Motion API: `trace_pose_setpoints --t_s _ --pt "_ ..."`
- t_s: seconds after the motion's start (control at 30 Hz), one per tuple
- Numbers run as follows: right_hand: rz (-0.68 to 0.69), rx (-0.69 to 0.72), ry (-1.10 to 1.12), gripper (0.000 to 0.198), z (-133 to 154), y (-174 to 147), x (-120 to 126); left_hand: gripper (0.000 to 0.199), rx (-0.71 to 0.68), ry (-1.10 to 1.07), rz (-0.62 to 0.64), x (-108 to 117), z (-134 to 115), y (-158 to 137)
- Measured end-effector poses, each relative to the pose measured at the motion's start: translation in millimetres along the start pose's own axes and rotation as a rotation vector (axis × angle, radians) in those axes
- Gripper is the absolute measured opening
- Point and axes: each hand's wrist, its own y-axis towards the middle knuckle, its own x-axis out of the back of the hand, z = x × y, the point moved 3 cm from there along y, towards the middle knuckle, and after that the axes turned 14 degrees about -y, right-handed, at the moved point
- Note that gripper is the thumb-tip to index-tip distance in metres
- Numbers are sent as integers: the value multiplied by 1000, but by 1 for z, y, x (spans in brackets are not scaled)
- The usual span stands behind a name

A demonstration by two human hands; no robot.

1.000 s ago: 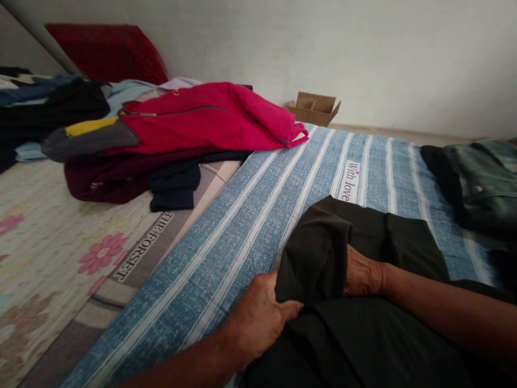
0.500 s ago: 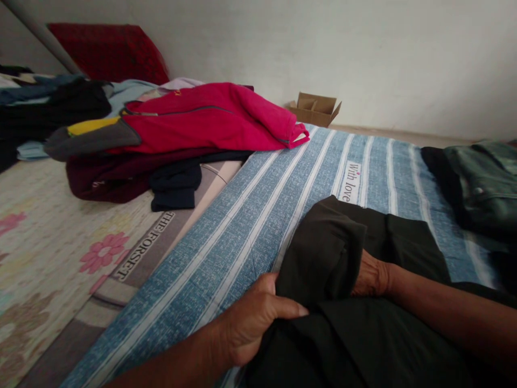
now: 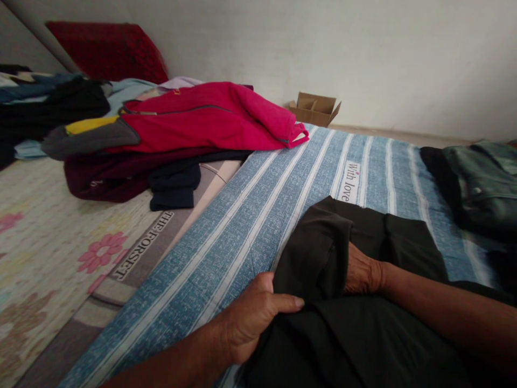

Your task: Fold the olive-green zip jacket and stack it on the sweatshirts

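A dark, nearly black-olive garment (image 3: 363, 334) lies bunched on the blue striped bedsheet (image 3: 246, 215); whether it is trousers or a top I cannot tell. My left hand (image 3: 258, 312) grips its left edge, thumb on top and fingers underneath. My right hand (image 3: 363, 272) reaches inside a raised fold of the same cloth, so its fingers are hidden and only the back of the hand and wrist show. The cloth stands up in a bulge over the right hand's fingers.
A pink jacket (image 3: 210, 121) lies over maroon and navy clothes on the left, beside a floral mat (image 3: 113, 221). More clothes (image 3: 52, 108) are heaped behind. Folded green clothing (image 3: 484, 183) sits at the right. An open cardboard box (image 3: 317, 109) stands by the wall.
My right hand has shifted slightly left, pushing further into the fold, and the bulge of cloth has moved with it. My left hand keeps its hold almost in place.
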Motion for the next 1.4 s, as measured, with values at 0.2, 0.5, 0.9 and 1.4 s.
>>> trace_pose_setpoints --t_s 0.2,0.5,0.9,1.4 --pt "58 33 -28 31 -4 2 -4 39 -16 53 -90 -1 1 -3" --pt "63 -285 -466 29 -46 -4 4 47 2 68 -128 1 2 -3" --pt "89 -929 -240 41 -76 -9 51 48 21 73 -125 -4 0 -4" --pt "290 -422 -439 23 -32 14 47 50 4 97 -73 -4 -1 -8"
